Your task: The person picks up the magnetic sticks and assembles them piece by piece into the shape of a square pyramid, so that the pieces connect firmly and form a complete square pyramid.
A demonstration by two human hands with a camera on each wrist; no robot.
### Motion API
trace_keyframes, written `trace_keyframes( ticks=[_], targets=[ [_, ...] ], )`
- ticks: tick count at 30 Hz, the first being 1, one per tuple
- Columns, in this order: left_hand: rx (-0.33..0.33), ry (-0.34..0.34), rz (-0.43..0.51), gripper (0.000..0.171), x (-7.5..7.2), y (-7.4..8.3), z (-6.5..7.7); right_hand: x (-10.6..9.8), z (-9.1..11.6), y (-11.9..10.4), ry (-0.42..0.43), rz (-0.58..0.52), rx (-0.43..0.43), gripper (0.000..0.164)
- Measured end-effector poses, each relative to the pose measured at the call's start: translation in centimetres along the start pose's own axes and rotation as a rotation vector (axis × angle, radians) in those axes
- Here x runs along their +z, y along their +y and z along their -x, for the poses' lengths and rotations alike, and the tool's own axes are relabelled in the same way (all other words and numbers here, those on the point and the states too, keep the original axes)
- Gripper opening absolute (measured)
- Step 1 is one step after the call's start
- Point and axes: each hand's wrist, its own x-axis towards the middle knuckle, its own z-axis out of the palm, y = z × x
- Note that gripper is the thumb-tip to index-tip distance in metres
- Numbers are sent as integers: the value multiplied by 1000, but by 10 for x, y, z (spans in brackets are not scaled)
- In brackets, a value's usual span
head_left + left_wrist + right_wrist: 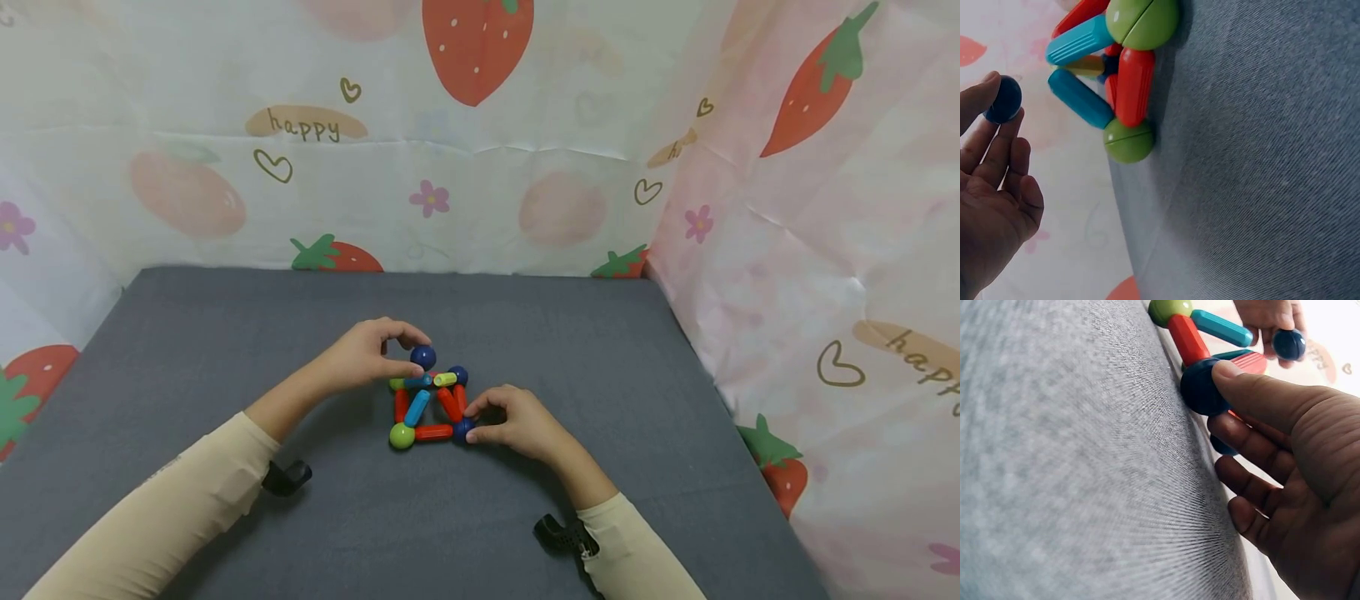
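Note:
Between thumb and fingertips my left hand (372,354) pinches a dark blue ball (423,357), held over the back of a small frame of rods and balls. At the frame's front right corner, my right hand (519,421) grips another dark blue ball (1202,387) with thumb and fingers. Green balls (402,436) mark the left corners, and a third blue ball (458,375) the back right. Red rods (433,432) join the corners along the base. Blue rods (1080,98), a yellow rod (445,379) and a red one (449,404) slant up and inward from the corners.
A dark grey cloth (360,533) covers the table under the frame. Behind and to the right hangs a pale curtain (465,167) printed with strawberries. A black wrist strap piece (287,478) juts from the left sleeve, another (562,535) from the right.

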Motion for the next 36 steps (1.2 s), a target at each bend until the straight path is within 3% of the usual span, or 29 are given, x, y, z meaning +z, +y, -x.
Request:
trace_keyframes(
  ticks=[7,25,36],
  targets=[
    [-16,-26,38,34,8,-1,1,0,0,0,-1,4,-1,23],
    [-11,-87,-16,35,22,-5,3,1,0,-3,-2,-4,15,23],
    [-21,-64,-13,36,25,-6,3,2,-1,-1,13,53,-18,23]
  ],
)
